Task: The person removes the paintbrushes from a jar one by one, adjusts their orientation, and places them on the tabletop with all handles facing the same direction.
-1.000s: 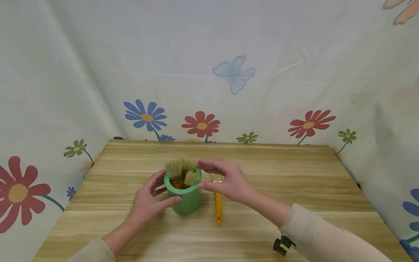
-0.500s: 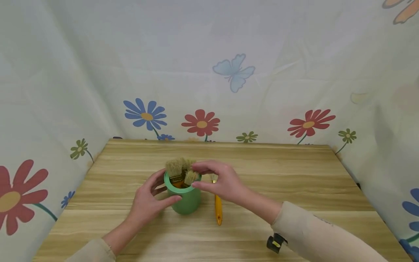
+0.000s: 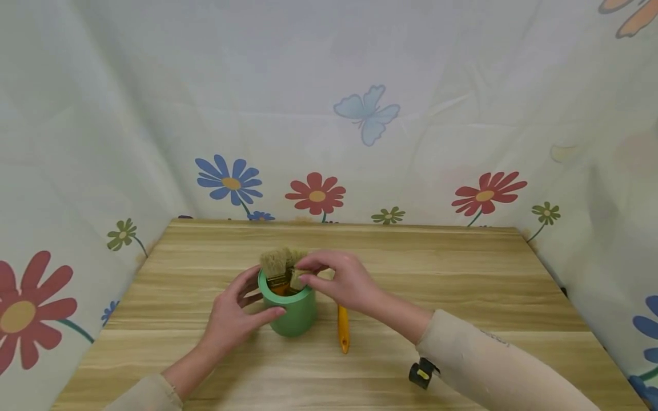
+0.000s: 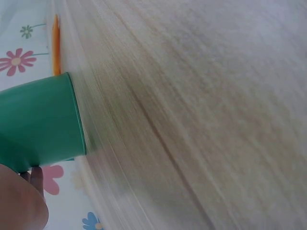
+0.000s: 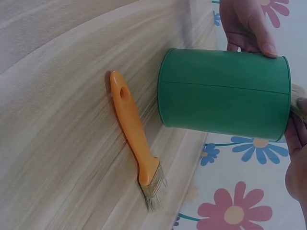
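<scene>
A green cylindrical holder stands upright on the table, with several paintbrushes in it, bristles up. My left hand grips it from the left, thumb on the near side and fingers behind. At the rim, my right hand pinches the bristles of the rightmost paintbrush between thumb and fingers. Another paintbrush, with an orange handle, lies on the table just right of the holder. From the head view its bristles are hidden under my right hand.
The wooden table has pale grain and reaches back to a hanging white cloth printed with flowers and a butterfly. A small black device is by my right sleeve.
My right hand has moved left from beside the holder's rim to the rightmost brush, and its thumb and fingers have closed on the bristles. The left hand and holder have stayed put.
</scene>
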Motion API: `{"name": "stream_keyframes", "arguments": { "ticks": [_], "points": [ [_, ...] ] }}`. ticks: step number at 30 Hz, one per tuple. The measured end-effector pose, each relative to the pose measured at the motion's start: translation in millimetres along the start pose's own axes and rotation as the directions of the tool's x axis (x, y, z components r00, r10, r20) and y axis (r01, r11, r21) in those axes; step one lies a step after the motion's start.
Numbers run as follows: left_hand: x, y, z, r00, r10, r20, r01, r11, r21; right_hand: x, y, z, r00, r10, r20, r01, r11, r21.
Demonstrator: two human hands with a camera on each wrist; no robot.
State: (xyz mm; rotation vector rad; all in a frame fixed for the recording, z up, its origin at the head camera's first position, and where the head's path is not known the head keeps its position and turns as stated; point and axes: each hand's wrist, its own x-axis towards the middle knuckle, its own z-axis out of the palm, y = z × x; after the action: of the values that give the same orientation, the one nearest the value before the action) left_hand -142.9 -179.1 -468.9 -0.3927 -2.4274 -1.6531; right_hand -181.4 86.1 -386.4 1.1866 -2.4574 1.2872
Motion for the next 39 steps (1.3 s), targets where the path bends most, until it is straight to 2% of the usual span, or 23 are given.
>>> {"name": "stream_keyframes", "arguments": {
  "ticks": [5, 15, 23, 27, 31, 39],
  "points": [
    [-0.4, 1.9, 0.4, 1.000, -0.010, 0.001, 0.010, 1.000, 0.004, 2.0, -1.8, -2.0, 1.000, 0.005, -0.007, -0.005, 1.000, 0.007],
    [-0.5, 4.1, -0.6, 1.000, -0.022, -0.001, 0.022, 1.000, 0.010, 9.3, -10.0, -14.6, 0.996, 0.012, -0.085, -0.007, 0.998, 0.064],
    [-0.7, 3.0, -0.5, 1.000, -0.027, 0.003, 0.027, 0.999, 0.020, 14.9, -15.9, -36.5, 0.985, 0.081, -0.152, -0.055, 0.984, 0.170],
    [-1.2, 2.6, -0.2, 1.000, -0.018, 0.005, 0.018, 1.000, 0.010, 19.0, -17.0, -47.1, 0.976, 0.060, -0.211, -0.009, 0.972, 0.236],
    [-1.9, 2.7, -0.3, 1.000, -0.011, 0.003, 0.011, 1.000, 0.007, 22.7, -18.6, -58.4, 0.963, 0.030, -0.269, 0.042, 0.965, 0.257],
    [-2.8, 2.7, 0.2, 1.000, -0.009, 0.000, 0.009, 1.000, -0.003, 21.2, -20.5, -85.7, 0.949, 0.094, -0.300, -0.003, 0.956, 0.292]
  ]
}}
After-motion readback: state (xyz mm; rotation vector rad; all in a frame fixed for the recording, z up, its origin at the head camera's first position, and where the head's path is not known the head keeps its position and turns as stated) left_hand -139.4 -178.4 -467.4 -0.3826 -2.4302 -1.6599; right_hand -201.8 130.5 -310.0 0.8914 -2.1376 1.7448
